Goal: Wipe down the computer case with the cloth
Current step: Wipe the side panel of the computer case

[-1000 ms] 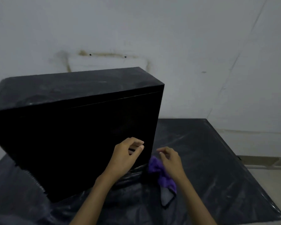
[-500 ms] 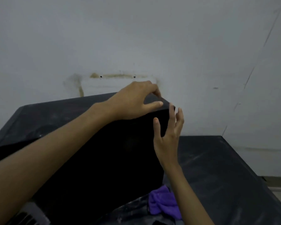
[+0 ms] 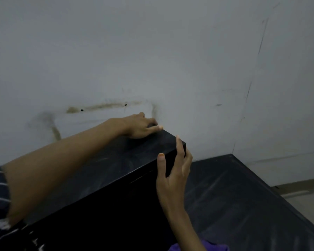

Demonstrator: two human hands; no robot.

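The black computer case (image 3: 105,178) stands upright on the table, its dusty top facing me. My left hand (image 3: 140,126) grips the top's far right corner, fingers curled over the back edge. My right hand (image 3: 174,171) clasps the near right corner, thumb on the front face and fingers around the side. The purple cloth (image 3: 214,246) lies on the table at the bottom edge of the view, partly hidden behind my right forearm, and neither hand touches it.
The table is covered in black plastic sheeting (image 3: 243,205) that stretches right of the case. A stained white wall (image 3: 152,60) rises close behind the case. The table's right edge drops to a pale floor (image 3: 308,201).
Both hands rose from low beside the cloth to the case's top right corners and closed on them. The cloth stayed on the table. The view shifted upward and closer.
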